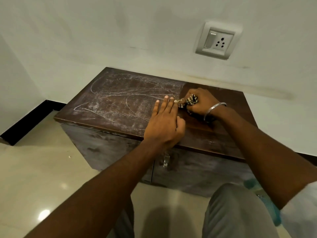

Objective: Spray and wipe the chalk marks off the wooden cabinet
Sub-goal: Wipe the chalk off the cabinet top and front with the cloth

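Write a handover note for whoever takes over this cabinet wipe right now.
Left hand: open, fingers flat on the cabinet top.
Right hand: grips the checked cloth on the top, at the edge of the chalk.
Done: the right part of the top looks wiped.
Left: chalk marks cover the middle and left part.

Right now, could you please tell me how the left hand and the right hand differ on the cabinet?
The left hand lies with fingers straight and holds nothing; the right hand grips a bunched checked cloth. The right wrist wears a metal bangle; the left wrist is bare. Both rest on the cabinet top.
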